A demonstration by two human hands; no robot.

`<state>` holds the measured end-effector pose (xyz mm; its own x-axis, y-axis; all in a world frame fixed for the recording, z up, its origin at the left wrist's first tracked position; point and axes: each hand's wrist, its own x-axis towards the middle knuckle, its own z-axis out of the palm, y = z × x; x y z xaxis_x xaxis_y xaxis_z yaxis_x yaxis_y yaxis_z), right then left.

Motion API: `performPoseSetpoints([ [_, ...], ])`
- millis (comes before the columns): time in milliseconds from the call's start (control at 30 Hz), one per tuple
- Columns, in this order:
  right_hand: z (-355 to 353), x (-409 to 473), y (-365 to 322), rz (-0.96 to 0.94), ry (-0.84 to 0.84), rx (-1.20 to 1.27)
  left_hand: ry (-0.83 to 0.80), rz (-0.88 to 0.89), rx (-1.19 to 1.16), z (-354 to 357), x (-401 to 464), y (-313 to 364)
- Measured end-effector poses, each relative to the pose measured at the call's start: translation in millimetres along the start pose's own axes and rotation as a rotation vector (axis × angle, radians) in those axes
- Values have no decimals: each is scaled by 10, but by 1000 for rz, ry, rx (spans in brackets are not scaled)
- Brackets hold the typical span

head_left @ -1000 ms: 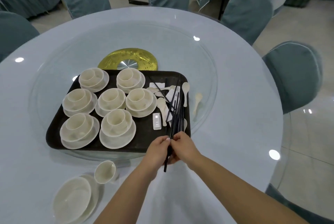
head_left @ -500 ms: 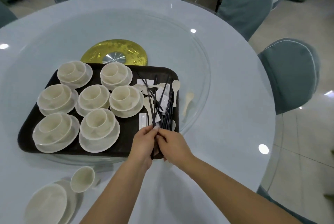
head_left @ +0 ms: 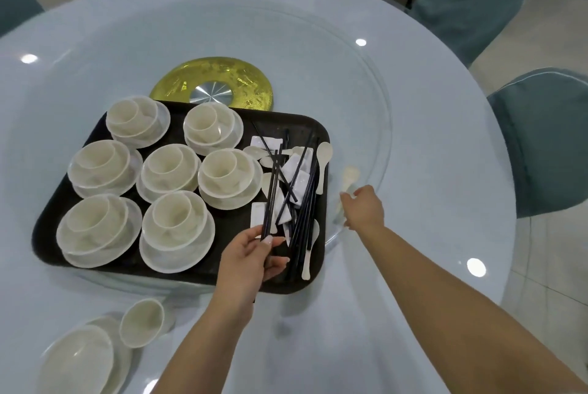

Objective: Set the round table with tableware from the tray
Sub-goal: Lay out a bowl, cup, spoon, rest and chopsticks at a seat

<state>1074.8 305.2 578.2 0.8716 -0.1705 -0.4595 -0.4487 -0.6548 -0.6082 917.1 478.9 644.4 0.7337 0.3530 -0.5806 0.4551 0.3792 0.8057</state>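
1. head view: half a second ago both hands were pressed together on the black chopsticks at the tray's near right corner. they have now parted.
2. the left hand (head_left: 251,253) pinches a pair of chopsticks (head_left: 270,199) between thumb and fingers, their tips fanning toward 12 o'clock over the tray (head_left: 63,228).
3. the right hand (head_left: 364,207) has let go and swung out to 3 o'clock, past the tray's edge. it holds nothing, fingers loosely spread, reaching for the white spoon (head_left: 348,178) on the glass turntable (head_left: 378,126).
4. seven bowl-and-saucer sets (head_left: 178,225) stay stacked on the tray. one placed setting (head_left: 79,362) lies at 7 o'clock on the counter (head_left: 429,170).
5. judgement: a pair is sorted out. spoon next, then both join that setting.
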Motion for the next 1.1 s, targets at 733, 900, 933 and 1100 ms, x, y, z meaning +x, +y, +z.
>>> performPoseSetpoints([
  [733, 749, -1250, -455, -244, -453, 29, 222, 79, -46, -517, -381, -93],
  [900, 931, -1399, -466, -175, -462, -29, 263, 76, -46, -772, -524, -149],
  [933, 933, -1412, -460, -165, -433, -19, 269, 69, -52, -815, -553, -161],
  [1100, 970, -1581, -460, -220, -347, 65, 255, 48, -77, -1030, -723, -218],
])
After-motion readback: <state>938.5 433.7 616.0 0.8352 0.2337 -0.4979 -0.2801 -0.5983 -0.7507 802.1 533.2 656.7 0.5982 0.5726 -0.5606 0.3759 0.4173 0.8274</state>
